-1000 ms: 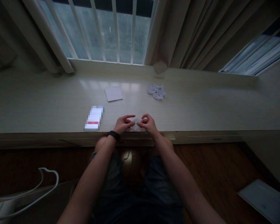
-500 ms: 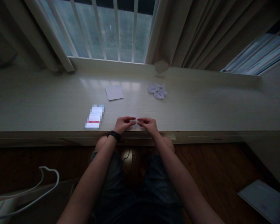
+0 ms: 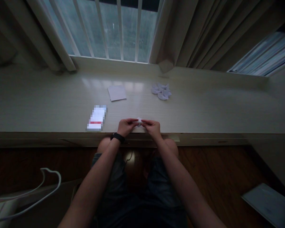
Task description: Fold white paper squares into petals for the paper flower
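Observation:
My left hand [image 3: 125, 126] and my right hand [image 3: 152, 127] meet at the near edge of the pale desk [image 3: 204, 110], fingers curled and pinched on a small folded piece of white paper [image 3: 139, 120] between them. Most of that paper is hidden by my fingers. A black band sits on my left wrist. Farther back lie a square sheet of white paper [image 3: 117, 92] and a cluster of several folded white paper pieces [image 3: 161, 91].
A blurred-out card or phone [image 3: 96, 117] lies left of my hands. A barred window [image 3: 114, 28] and curtains [image 3: 204, 31] rise behind the desk. On the dark floor are a white cable [image 3: 38, 193] at left and a flat white object [image 3: 270, 202] at right.
Both hands have closed in tighter on the small paper, and the fingers that were raised now press down on it. The view has shifted slightly.

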A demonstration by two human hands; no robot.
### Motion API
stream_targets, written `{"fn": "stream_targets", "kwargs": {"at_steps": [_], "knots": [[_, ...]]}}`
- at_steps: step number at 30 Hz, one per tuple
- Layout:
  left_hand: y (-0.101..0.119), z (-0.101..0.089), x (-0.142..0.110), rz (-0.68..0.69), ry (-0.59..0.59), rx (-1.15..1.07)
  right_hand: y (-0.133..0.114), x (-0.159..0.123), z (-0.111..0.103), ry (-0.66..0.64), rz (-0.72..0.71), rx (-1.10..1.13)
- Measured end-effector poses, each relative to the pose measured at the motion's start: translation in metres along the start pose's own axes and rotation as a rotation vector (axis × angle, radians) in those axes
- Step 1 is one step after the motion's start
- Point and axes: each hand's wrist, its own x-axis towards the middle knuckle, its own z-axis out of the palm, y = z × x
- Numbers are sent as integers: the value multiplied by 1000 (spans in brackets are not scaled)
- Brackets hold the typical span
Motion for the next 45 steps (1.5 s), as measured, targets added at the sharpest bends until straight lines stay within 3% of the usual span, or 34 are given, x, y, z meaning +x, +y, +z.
{"fn": "stream_targets", "kwargs": {"at_steps": [6,12,17,22,28,34,37,41,45], "knots": [[2,5,-5,80,91,170,5,-1,3,60,-23,-44],[0,7,-5,151,103,201,4,-2,3,83,-44,-44],[-3,7,-3,203,189,200,0,-2,4,82,-36,-38],[-6,7,-1,183,93,77,-2,-1,5,85,-47,-47],[-5,6,0,58,52,5,-7,3,6,41,106,111],[2,4,2,43,-36,33,-14,4,3,29,188,245],[5,2,2,13,-41,-31,-15,3,0,-28,182,224],[6,-2,4,-8,-135,15,-14,5,-3,-109,97,117],[4,-3,6,-4,-187,90,-16,6,0,-76,99,99]]}}
